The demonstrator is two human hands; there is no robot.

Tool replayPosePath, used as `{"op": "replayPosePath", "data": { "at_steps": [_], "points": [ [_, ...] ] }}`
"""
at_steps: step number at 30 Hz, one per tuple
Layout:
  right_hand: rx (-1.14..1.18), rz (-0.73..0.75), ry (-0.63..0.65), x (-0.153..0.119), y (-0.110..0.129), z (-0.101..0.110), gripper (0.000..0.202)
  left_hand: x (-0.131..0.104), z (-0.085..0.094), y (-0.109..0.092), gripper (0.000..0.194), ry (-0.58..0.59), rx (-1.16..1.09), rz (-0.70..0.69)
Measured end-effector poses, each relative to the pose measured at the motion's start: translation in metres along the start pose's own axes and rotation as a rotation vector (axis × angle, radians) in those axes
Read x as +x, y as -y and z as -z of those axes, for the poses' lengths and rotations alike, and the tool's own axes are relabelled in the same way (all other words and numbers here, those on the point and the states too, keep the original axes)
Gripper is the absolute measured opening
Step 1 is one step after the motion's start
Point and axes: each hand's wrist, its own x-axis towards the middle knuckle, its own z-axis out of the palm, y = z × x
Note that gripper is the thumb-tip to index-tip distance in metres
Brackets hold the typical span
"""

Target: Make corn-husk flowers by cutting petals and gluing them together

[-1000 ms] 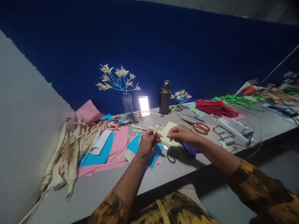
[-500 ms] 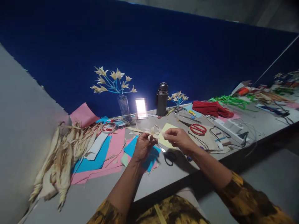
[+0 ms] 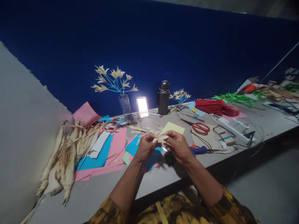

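Both of my hands meet above the table's front edge on a small pale husk flower (image 3: 160, 137). My left hand (image 3: 146, 147) pinches it from the left, and my right hand (image 3: 177, 146) pinches its petals from the right. Under my hands lie blue paper (image 3: 135, 147) and black-handled scissors (image 3: 168, 157), partly hidden. A yellow paper sheet (image 3: 173, 128) lies just beyond my fingers.
Dried corn husks (image 3: 66, 152) pile at the left beside pink paper (image 3: 116, 146). A glass vase with husk flowers (image 3: 125, 104), a bright phone (image 3: 142, 107), a dark flask (image 3: 163, 97), red scissors (image 3: 201, 127), a blue-handled tool (image 3: 198, 150), a power strip (image 3: 234, 125) and red cloth (image 3: 216, 107) lie further back.
My right hand has moved left and closed in on the husk flower, so both hands now hold it together. The flower's petals have spread out.
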Motion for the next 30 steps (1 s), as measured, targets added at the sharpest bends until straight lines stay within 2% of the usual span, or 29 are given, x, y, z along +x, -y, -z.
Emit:
{"op": "replayPosePath", "data": {
  "at_steps": [8, 21, 26, 30],
  "points": [
    [-0.108, 0.090, 0.014, -0.003, -0.002, 0.008, 0.028, -0.001, 0.001, -0.003, 0.027, -0.025, 0.121, -0.025],
    [-0.182, 0.003, 0.038, -0.007, 0.005, 0.011, 0.032, -0.001, 0.004, -0.006, 0.027, -0.005, 0.142, 0.003],
    [-0.209, 0.032, 0.086, -0.007, 0.007, 0.013, 0.031, -0.001, 0.006, -0.007, 0.027, -0.019, 0.174, 0.048],
    [-0.204, 0.030, 0.091, -0.007, 0.005, 0.015, 0.028, 0.001, 0.009, -0.004, 0.023, 0.009, 0.174, 0.007]
  ]
}}
